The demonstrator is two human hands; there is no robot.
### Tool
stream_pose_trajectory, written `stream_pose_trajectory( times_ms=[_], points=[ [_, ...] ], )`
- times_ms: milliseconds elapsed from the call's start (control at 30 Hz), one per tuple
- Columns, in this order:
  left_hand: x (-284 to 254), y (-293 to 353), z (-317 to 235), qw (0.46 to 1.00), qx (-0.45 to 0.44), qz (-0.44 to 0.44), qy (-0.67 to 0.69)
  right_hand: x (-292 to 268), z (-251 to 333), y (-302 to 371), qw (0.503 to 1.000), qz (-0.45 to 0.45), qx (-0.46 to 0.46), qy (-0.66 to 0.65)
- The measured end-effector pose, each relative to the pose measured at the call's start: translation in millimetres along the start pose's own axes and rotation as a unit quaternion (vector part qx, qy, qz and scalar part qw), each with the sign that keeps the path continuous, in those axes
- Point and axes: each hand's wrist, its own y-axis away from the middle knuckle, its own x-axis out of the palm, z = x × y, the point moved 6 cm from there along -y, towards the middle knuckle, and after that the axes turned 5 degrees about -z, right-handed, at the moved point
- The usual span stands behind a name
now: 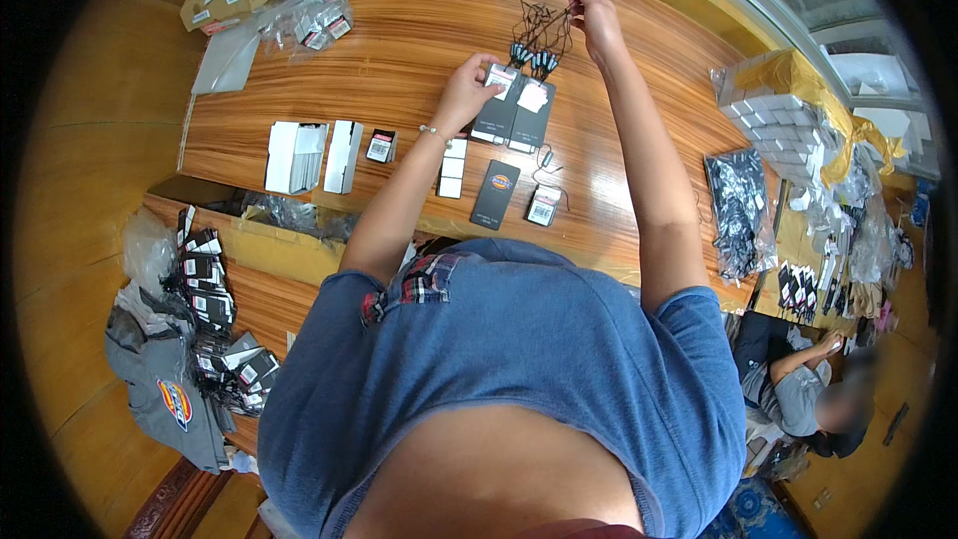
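As our left hand [465,92], fingers half-curled, holds the grey tags [494,120] under its thumb, our right hand [597,22] pinches black strings [545,26], bunched just left of its fingertips; we seem to be straightening them, and the next pull probably calls for steady tags.

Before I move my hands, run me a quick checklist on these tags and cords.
1. Left hand touching the left of the two dark tag piles: ok.
2. Right hand holding the black cords: ok, at its fingertips.
3. Cords free of crossings: not ok, strands overlap.
4. Piles side by side: ok.
5. Dark tag with oval emblem clear of both hands: ok.
6. Tag count per pile: cannot tell.
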Motion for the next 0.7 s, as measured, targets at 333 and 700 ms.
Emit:
stream_pose_trajectory(
  times_ms=[333, 700],
  points=[
    [4.1, 7.2, -10.5, 0.951, 0.096, -0.061, -0.288, 15.2, -48.8, -58.1, 0.981, 0.113, 0.135, 0.088],
    [-11.2, 96.4, -21.5, 0.927, 0.119, -0.007, -0.356, -7.4, -73.4, -63.5, 0.984, -0.022, 0.116, 0.130]
  ],
)
